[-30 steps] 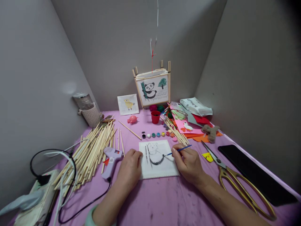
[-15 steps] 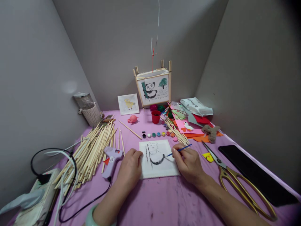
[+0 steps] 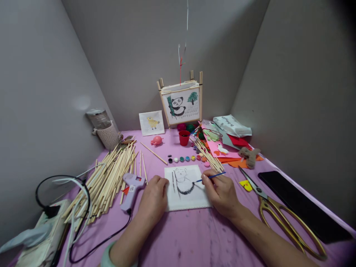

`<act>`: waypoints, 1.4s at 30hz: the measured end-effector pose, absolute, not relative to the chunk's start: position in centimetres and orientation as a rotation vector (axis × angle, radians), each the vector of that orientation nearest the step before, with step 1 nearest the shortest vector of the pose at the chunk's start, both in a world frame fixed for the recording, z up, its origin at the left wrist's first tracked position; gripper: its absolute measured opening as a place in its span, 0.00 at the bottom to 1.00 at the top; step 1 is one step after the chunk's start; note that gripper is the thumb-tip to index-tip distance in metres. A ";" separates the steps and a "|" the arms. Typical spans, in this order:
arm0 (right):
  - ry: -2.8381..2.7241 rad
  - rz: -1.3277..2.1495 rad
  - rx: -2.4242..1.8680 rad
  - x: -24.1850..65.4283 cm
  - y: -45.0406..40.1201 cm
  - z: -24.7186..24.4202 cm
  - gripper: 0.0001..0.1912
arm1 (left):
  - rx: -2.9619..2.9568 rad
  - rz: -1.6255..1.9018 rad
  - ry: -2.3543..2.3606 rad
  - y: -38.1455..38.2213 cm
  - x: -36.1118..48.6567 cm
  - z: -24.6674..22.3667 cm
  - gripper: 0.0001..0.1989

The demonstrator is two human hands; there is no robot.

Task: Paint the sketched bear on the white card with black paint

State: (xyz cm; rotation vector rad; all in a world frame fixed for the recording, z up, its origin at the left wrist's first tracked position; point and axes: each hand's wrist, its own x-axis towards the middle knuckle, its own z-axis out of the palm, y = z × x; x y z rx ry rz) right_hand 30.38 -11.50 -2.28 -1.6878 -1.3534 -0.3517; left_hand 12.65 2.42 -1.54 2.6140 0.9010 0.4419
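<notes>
A white canvas panel lies flat in front of me, bearing an outlined panda with a thick black curve along its lower body. My right hand is closed round a thin blue paintbrush, its dark tip touching the panel at the curve's right end. At the panel's left edge, my left hand has its fingers curled and grips that edge; the thumb is partly hidden. Just beyond the panel runs a row of small paint pots. A red cup with dark liquid stands farther back.
Left are a lilac glue gun, many wooden sticks and a power strip with cables. Large gold-handled scissors and a black slab lie right. A panda lantern hangs at the back beside a chick picture.
My right hand and the brush have shifted slightly left and up, with the tip still near the right end of the black curve. My left hand and the panel stay in place.
</notes>
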 end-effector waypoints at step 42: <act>-1.356 -0.120 -1.698 30.9 -3.8 0.3 0.09 | 2.610 0.431 0.919 2.3 12.6 -1.4 0.13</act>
